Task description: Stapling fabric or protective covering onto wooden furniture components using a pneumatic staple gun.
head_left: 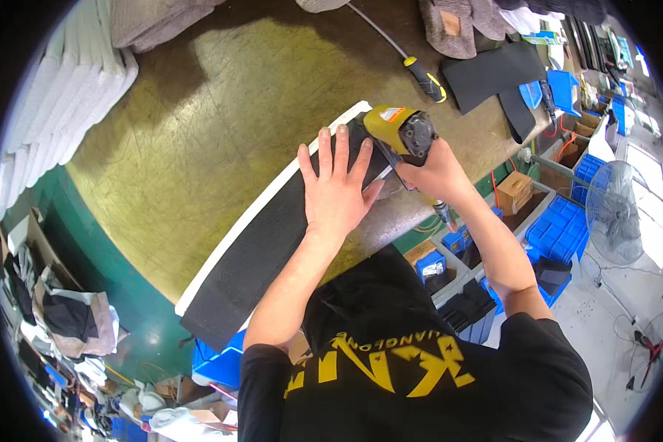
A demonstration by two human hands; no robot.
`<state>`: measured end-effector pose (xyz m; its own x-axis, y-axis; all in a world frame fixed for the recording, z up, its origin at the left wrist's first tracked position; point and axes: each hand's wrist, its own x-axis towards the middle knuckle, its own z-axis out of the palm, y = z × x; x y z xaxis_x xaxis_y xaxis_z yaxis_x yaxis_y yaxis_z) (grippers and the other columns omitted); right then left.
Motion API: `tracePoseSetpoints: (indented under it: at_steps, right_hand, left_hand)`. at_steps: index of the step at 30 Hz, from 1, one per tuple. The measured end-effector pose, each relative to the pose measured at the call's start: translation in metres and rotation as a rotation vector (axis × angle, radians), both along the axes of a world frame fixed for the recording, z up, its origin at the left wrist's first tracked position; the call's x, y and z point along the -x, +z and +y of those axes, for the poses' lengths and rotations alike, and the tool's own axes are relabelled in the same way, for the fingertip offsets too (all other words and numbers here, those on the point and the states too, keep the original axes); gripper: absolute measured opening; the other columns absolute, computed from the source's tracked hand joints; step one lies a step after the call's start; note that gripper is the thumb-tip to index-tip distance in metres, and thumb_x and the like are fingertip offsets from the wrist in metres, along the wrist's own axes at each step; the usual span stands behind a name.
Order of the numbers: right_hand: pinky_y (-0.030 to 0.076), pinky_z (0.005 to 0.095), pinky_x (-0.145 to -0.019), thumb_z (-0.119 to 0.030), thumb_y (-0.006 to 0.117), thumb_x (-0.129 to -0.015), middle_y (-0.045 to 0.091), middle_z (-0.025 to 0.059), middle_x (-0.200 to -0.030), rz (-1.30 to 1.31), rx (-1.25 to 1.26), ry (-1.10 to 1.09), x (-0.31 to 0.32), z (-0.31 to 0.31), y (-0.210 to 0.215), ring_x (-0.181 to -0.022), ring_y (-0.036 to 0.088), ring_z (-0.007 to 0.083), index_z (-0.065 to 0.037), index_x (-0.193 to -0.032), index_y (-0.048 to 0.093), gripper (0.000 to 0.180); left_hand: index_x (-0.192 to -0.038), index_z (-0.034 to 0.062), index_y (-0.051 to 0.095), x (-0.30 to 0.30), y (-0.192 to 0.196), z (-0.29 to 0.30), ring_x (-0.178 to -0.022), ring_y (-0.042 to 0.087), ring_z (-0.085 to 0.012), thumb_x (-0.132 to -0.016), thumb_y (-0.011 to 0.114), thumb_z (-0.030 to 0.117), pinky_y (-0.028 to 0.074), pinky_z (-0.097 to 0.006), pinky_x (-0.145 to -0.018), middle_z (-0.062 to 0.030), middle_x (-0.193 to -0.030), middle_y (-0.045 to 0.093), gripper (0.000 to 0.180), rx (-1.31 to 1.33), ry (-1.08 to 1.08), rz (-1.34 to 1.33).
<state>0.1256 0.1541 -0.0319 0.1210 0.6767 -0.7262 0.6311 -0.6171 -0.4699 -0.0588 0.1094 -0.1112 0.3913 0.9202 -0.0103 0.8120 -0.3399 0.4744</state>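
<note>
A long black board with a white edge lies slantwise over the worktable, its near left end reaching past the table edge. My left hand presses flat on its upper part, fingers spread. My right hand is wrapped round the handle of a yellow and black pneumatic staple gun. The gun's nose sits at the far right end of the board, close to my left fingertips. Whether the nose touches the board is hidden. An air hose fitting hangs below my right hand.
The worn yellowish worktable carries a screwdriver and black sheet pieces at the far right. White padded panels are stacked at the left. Blue bins and a standing fan are on the right.
</note>
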Motion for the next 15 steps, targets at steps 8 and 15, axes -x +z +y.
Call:
tracePoseSetpoints:
  at_steps: [8, 15]
  right_hand:
    - [0.052, 0.0365, -0.060, -0.014, 0.073, -0.078, 0.065, 0.0090, -0.066, 0.030, -0.216, 0.031, -0.043, -0.055, 0.021, -0.059, 0.062, 0.0169, 0.005, -0.090, 0.066, 0.024]
    - [0.051, 0.0369, -0.063, -0.014, 0.075, -0.077, 0.065, 0.0078, -0.069, 0.116, -0.092, -0.049, -0.056, -0.100, 0.017, -0.064, 0.063, 0.0176, 0.004, -0.093, 0.066, 0.025]
  left_hand:
    - [-0.147, 0.0154, 0.050, -0.007, -0.010, -0.001, -0.147, 0.030, -0.0391, -0.086, 0.069, 0.048, 0.019, -0.068, -0.115, -0.0173, -0.157, 0.038, 0.072, -0.006, -0.083, 0.039]
    - [-0.143, 0.0331, 0.054, -0.011, -0.007, 0.003, -0.147, 0.030, -0.0403, -0.090, 0.067, 0.042, 0.020, -0.064, -0.117, -0.0212, -0.157, 0.037, 0.056, -0.042, -0.188, 0.082]
